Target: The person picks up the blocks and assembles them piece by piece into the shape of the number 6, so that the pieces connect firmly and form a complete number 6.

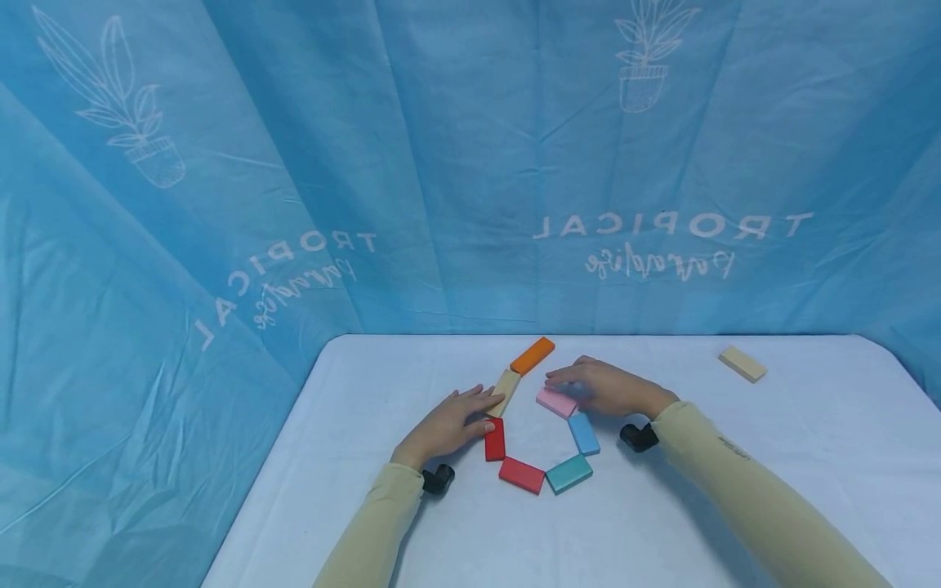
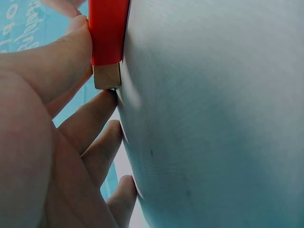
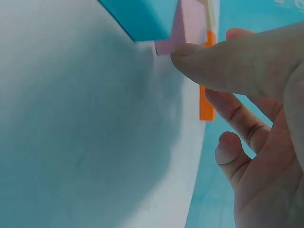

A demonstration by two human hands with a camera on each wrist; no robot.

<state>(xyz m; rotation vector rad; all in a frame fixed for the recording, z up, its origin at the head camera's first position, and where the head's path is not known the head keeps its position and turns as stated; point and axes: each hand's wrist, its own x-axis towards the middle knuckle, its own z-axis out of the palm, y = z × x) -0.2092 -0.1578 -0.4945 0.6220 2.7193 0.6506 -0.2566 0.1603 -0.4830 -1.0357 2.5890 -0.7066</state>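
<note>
My left hand (image 1: 446, 426) lies spread over the left side of a curve of small wooden blocks. Its thumb touches an upper red block (image 1: 495, 439), and its fingers reach onto a beige block (image 1: 505, 392). Across the curve, my right hand (image 1: 610, 387) holds a pink block (image 1: 556, 402), thumb at its near end and fingers on the far side. In the right wrist view, the thumb tip meets the pink block (image 3: 176, 28). A blue block (image 1: 584, 433), a teal block (image 1: 569, 474) and a lower red block (image 1: 522, 474) complete the curve's lower part.
An orange block (image 1: 532, 356) extends from the beige block's far end. A separate beige block (image 1: 742, 364) lies near the back right of the white table (image 1: 809, 457). Blue printed cloth (image 1: 470, 163) hangs behind and at the left.
</note>
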